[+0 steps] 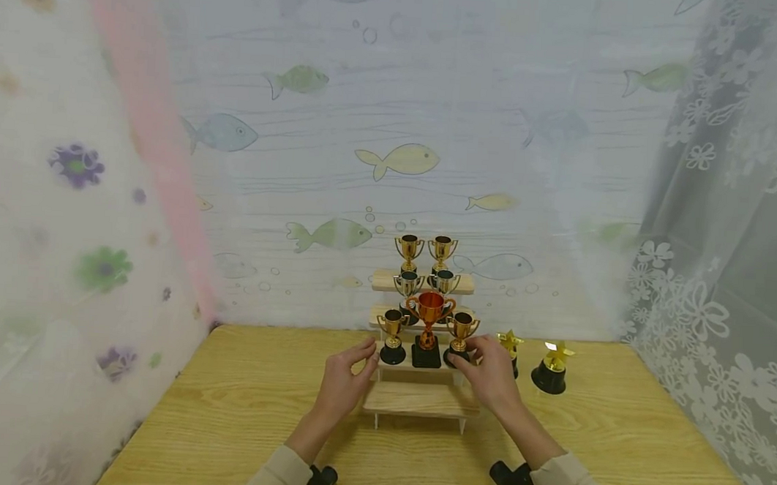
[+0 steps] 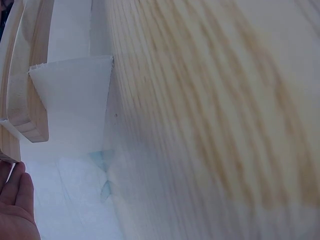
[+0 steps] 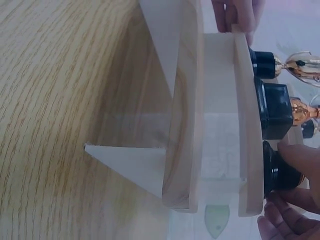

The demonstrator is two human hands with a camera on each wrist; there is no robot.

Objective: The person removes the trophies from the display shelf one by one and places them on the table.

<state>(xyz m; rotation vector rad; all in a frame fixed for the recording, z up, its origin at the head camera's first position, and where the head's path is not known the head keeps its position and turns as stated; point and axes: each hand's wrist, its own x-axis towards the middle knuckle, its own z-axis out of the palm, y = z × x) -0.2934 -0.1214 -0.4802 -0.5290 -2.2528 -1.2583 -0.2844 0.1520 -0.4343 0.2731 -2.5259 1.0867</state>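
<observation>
My right hand pinches the black base of a small gold trophy cup at the right end of a step on a tiered wooden stand. In the right wrist view, its thumb lies against that round base. On the same step, a larger copper-orange trophy with a square base stands in the middle, and another gold trophy stands at the left. My left hand holds nothing; its extended fingers are right at the left end of a step.
Two silver trophies stand on the step behind, and two gold ones on the top step. Right of the stand are two star trophies on the table. Black pipe-like pieces lie near both forearms. A fish-print curtain hangs behind.
</observation>
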